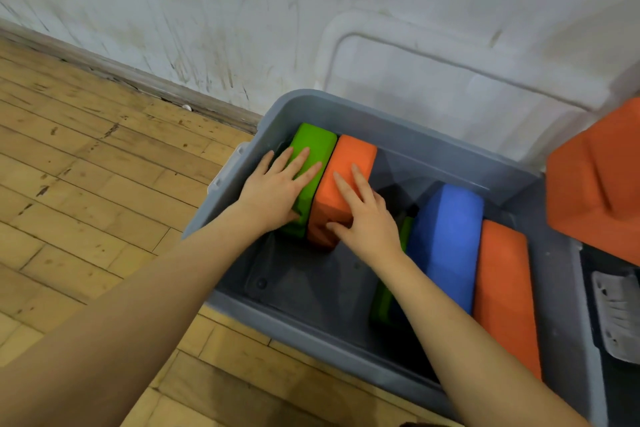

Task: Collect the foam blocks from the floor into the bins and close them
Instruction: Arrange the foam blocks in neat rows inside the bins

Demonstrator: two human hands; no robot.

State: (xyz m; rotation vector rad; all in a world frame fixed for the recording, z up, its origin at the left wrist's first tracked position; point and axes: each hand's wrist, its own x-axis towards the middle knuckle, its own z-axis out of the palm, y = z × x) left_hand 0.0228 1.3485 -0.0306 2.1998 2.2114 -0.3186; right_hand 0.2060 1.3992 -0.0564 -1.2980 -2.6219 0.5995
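**Packing blocks on edge in the grey bin**

Scuffed white wall, worn wooden floor (86, 163), and the grey bin (311, 329) pushed up against the wall, so I take the bin as my landmark. Its pale lid (450, 90) leans on the wall behind the bin, out of my way until the end.

Inside the bin, at its far left corner, my left hand (277, 191) lies flat, fingers spread, on the green block (311, 142), pressing it toward the bin's left wall. My right hand (363, 215) rests on the orange block (349, 166) touching it, fingers straight along the top, thumb against its near end; I judge this is to push the pair snug together.

Along the bin's right side stand a blue block (446, 239) and a second orange block (505, 288), with another green block (384, 302) partly hidden under my forearm. Standing them on edge leaves the bin's middle free for more.

Beyond the bin's right rim sits a big orange foam piece (602, 184).
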